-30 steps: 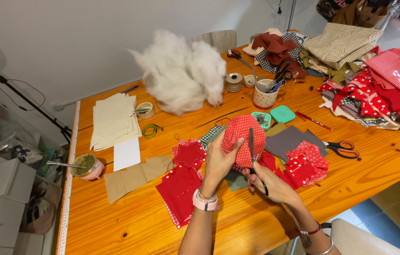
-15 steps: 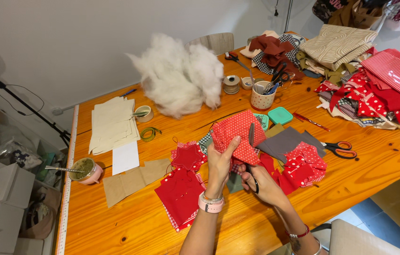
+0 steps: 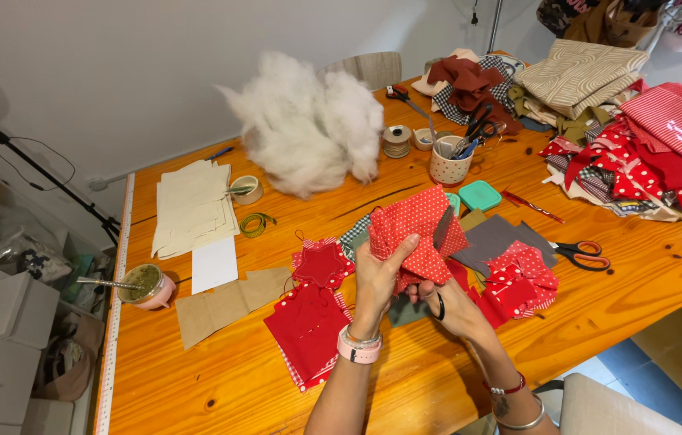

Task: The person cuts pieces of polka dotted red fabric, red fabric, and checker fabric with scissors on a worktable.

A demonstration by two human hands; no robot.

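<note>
**Scissors drop below the dotted fabric, cloth now bunched in the left hand**

Left to right from my feed. Far left on the wooden table (image 3: 196, 379): a pink bowl (image 3: 146, 285) with a tool in it, then cream paper sheets (image 3: 192, 206) and brown paper pieces (image 3: 228, 300). Next, a red star-shaped piece (image 3: 321, 263) lies on flat red fabric (image 3: 307, 329).

My left hand (image 3: 376, 288) is closed around the red white-dotted fabric (image 3: 419, 234), thumb on its front, holding it up above the table. A second ago the cloth hung flatter with the scissor blades upright in front of it; now it's folded and bunched, with a grey tip showing near its top right edge. My right hand (image 3: 455, 308) sits lower than before, just beneath the cloth, fingers through a black scissor loop (image 3: 440, 306); blades hidden, so I can't tell whether they're cutting. Probably repositioning between cuts.

Further right: grey fabric (image 3: 492, 239), orange-handled scissors (image 3: 585, 254), a fabric pile (image 3: 647, 153).
</note>
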